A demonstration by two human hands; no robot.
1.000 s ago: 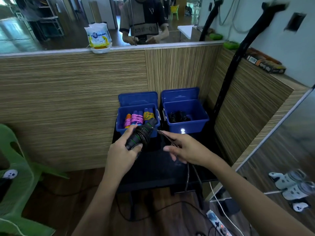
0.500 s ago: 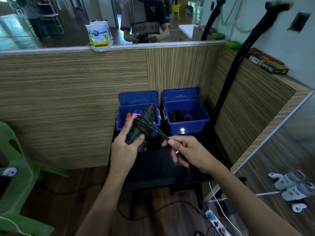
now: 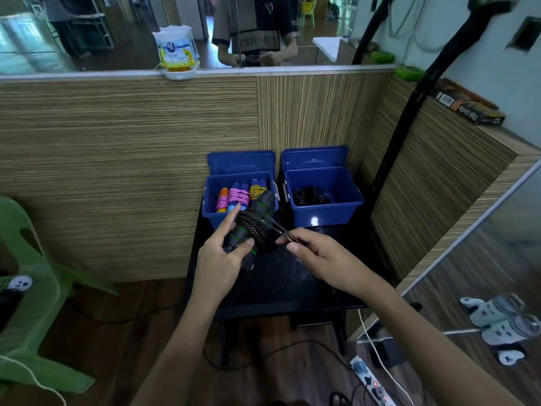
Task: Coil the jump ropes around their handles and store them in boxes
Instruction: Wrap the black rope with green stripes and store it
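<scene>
While L hand (image 3: 222, 256) grips handles (image 3: 251, 227), R hand (image 3: 319, 253) pinches rope (image 3: 281, 228) near box rim (image 3: 243, 178).

Green plastic chair (image 3: 26, 288) at 9 o'clock on wood floor (image 3: 117, 341). Striped wood partition (image 3: 131, 171) from 9 to 3 o'clock, white bag with yellow print (image 3: 175, 51) on its ledge at 11 o'clock. Cardboard box (image 3: 468, 105) on ledge at 2 o'clock. Black pole (image 3: 415, 92) leaning there. Power strip (image 3: 370, 382) at 5 o'clock; shoes (image 3: 497, 320) at 4 o'clock. Black table (image 3: 281, 291) centre.
</scene>
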